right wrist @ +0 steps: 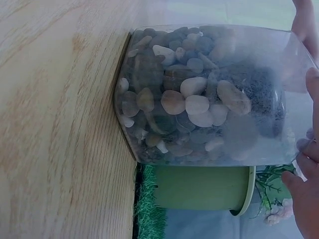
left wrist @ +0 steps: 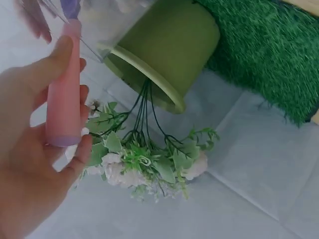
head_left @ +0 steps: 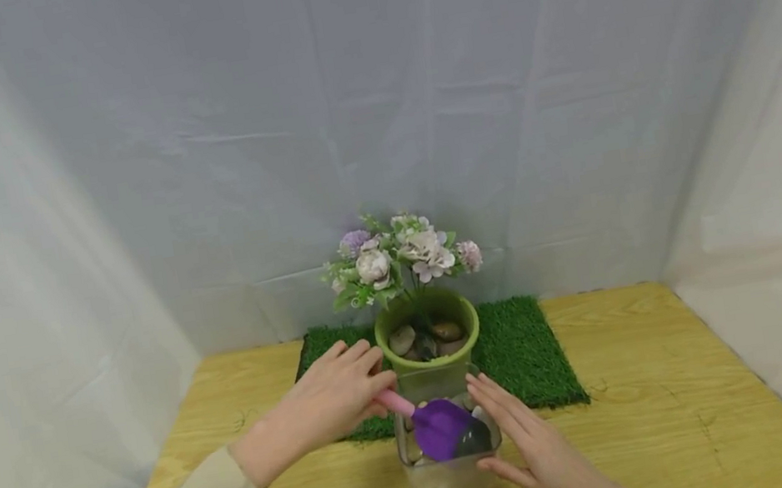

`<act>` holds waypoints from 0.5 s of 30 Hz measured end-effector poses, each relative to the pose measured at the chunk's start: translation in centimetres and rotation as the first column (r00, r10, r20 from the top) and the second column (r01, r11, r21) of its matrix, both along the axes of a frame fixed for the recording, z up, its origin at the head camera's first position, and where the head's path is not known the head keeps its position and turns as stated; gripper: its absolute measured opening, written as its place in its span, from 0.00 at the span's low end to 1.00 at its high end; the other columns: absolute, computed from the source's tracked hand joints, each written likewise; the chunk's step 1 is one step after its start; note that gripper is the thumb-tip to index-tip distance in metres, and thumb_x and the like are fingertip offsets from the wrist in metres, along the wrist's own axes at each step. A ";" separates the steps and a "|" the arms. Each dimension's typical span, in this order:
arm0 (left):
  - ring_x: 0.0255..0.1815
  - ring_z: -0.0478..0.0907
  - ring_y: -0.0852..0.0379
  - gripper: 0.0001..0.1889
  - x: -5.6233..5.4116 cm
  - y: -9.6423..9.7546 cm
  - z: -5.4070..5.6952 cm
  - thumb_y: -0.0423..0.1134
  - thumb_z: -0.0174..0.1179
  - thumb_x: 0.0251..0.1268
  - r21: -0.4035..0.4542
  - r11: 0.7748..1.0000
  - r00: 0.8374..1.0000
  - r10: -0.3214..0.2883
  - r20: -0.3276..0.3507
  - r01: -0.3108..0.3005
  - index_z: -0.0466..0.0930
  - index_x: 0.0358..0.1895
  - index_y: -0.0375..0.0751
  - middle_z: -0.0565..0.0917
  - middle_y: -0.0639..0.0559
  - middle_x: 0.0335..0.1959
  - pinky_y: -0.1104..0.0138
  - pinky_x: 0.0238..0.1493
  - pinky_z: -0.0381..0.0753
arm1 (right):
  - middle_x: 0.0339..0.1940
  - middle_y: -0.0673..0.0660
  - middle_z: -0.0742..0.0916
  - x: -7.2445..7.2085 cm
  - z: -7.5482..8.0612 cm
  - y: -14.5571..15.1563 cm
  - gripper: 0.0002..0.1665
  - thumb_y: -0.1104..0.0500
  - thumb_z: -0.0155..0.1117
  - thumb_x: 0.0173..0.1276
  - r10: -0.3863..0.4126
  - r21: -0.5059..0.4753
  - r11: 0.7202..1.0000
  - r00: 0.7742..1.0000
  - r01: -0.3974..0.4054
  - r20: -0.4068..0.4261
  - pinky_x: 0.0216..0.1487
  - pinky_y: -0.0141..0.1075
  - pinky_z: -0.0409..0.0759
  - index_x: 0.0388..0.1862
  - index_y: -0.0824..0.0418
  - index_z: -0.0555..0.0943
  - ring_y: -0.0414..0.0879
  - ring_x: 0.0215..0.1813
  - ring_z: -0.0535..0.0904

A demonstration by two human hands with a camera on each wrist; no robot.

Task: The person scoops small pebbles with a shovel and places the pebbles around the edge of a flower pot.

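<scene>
At the mouth of the clear container, a purple scoop, its pink handle in the left hand's grip, has a glossy dark stone at its edge that could roll away if the scoop tilts, while the right hand, fingers extended, grasps nothing beside the container's rim.

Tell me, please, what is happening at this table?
A person's left hand holds a scoop by its pink handle, with the purple blade inside a clear container of stones. The right hand is spread at the container's right rim. Just beyond, a green pot stands on an artificial grass mat, with flowers rising from it and some stones inside. A dark stone lies by the blade; I cannot tell whether the scoop carries any.
</scene>
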State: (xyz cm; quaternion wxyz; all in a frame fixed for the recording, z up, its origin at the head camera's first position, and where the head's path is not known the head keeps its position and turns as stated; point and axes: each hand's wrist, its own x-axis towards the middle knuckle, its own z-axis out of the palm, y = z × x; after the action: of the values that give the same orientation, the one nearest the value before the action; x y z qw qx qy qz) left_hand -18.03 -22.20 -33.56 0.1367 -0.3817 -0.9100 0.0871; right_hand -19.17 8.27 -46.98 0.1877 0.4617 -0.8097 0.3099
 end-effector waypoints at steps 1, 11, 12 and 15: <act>0.38 0.72 0.58 0.12 0.1 -0.1 0.0 0.53 0.71 0.58 -0.016 1.000 0.999 -0.011 -0.031 0.011 0.84 0.40 0.54 0.78 0.58 0.36 0.65 0.39 0.69 | 0.81 0.60 0.63 0.0 0.0 0.0 0.48 0.44 0.65 0.72 0.003 -0.005 1.000 1.000 -0.003 -0.007 0.72 0.39 0.64 0.81 0.65 0.58 0.53 0.81 0.58; 0.35 0.60 0.58 0.08 -0.5 -0.4 -1.2 0.46 0.64 0.70 0.033 0.995 0.995 -0.095 -0.037 0.096 0.83 0.41 0.46 0.77 0.56 0.36 0.66 0.37 0.63 | 0.80 0.62 0.64 0.0 0.1 0.1 0.47 0.43 0.63 0.73 0.001 -0.011 1.000 1.000 -0.002 -0.030 0.73 0.38 0.63 0.80 0.65 0.58 0.53 0.80 0.59; 0.35 0.60 0.58 0.08 -0.5 -0.5 -1.3 0.46 0.64 0.70 0.053 0.994 0.996 -0.092 -0.022 0.093 0.83 0.41 0.45 0.77 0.56 0.36 0.66 0.38 0.62 | 0.81 0.61 0.64 0.0 0.1 0.1 0.47 0.43 0.63 0.73 0.003 -0.009 1.000 1.000 -0.003 -0.025 0.73 0.38 0.63 0.81 0.65 0.58 0.52 0.80 0.59; 0.35 0.60 0.59 0.07 -0.7 -1.1 -1.6 0.45 0.64 0.70 0.117 0.991 0.997 -0.069 0.044 0.063 0.84 0.41 0.46 0.77 0.57 0.35 0.66 0.39 0.63 | 0.81 0.61 0.63 0.0 0.0 0.0 0.48 0.43 0.63 0.73 0.008 -0.008 1.000 1.000 -0.008 -0.022 0.73 0.37 0.63 0.81 0.65 0.57 0.52 0.80 0.59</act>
State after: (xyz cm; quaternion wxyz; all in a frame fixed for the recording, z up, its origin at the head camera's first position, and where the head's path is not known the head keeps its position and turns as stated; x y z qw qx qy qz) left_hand -18.70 -23.26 -35.14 0.1396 -0.4050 -0.9034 0.0208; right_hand -19.22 8.29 -47.02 0.1974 0.4674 -0.8045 0.3088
